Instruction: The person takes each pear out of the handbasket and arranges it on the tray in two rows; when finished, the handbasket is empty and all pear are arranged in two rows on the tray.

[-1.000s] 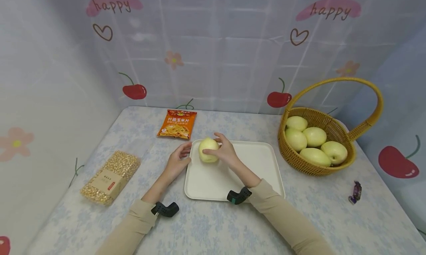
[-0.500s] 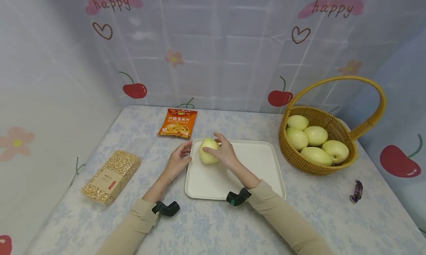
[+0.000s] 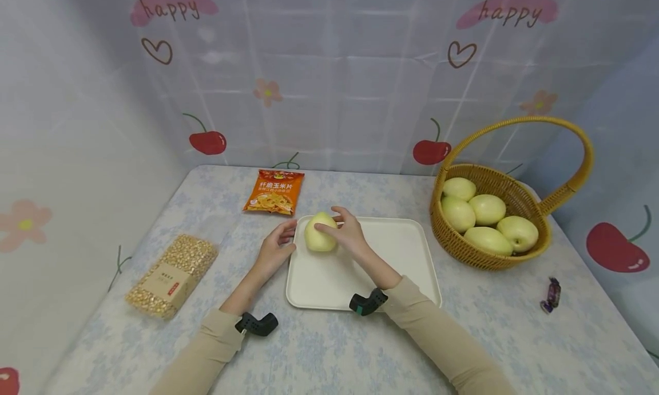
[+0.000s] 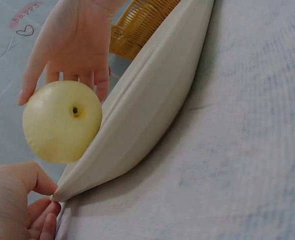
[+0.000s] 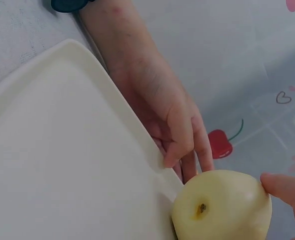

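My right hand [image 3: 350, 234] holds a pale yellow-green fruit [image 3: 320, 233] over the far left corner of a white tray [image 3: 355, 280], thumb on the near side and fingers behind. The fruit is smooth and roundish; in the left wrist view the hollow with a dark centre on the fruit [image 4: 57, 125] shows. My left hand [image 3: 273, 249] pinches the tray's left rim, its thumb [image 5: 173, 152] on the edge and its other fingers along the outside, partly hidden by the rim in the right wrist view.
Right of the tray stands a wicker basket [image 3: 463, 257] with a tall handle, holding several like fruits [image 3: 486, 240]. An orange snack bag [image 3: 274, 192] lies behind the tray's left corner. A bag of corn kernels [image 3: 172, 275] lies at left, a purple-wrapped candy [image 3: 552, 295] at right.
The fruit in my right hand has turned and shifted slightly left over the tray corner. My left hand stays at the tray's rim.
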Demonstrator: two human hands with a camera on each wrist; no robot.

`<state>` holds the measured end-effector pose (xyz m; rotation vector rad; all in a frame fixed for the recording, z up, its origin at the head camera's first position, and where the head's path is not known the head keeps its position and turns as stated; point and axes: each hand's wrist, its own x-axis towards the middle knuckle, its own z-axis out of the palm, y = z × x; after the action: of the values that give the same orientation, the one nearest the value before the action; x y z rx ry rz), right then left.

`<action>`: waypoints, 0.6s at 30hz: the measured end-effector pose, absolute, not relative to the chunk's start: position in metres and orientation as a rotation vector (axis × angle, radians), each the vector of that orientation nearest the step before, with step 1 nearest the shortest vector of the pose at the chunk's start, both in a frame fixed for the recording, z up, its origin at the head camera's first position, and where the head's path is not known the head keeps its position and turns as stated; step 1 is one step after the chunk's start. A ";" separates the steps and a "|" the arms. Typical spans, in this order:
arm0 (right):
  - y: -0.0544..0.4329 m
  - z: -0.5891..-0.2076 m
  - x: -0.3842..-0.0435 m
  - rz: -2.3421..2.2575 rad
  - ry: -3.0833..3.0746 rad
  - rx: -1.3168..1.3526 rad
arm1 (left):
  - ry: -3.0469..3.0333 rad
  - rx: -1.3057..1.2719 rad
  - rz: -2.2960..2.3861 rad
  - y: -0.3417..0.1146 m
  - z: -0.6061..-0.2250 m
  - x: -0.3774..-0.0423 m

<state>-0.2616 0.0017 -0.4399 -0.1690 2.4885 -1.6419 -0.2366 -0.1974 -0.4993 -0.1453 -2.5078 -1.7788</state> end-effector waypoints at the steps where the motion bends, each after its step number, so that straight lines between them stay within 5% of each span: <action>1: 0.002 -0.440 -0.262 -1.636 2.495 -0.174 | -2.506 -0.149 -1.777 -0.197 -0.500 -0.236; 18: 0.009 -0.434 -0.261 -1.611 2.509 -0.208 | -2.507 -0.166 -1.768 -0.197 -0.498 -0.234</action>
<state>-0.2609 0.0088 -0.4339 -0.2082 2.5091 -1.6111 -0.2341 -0.1974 -0.4985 -0.1662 -2.5072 -1.7677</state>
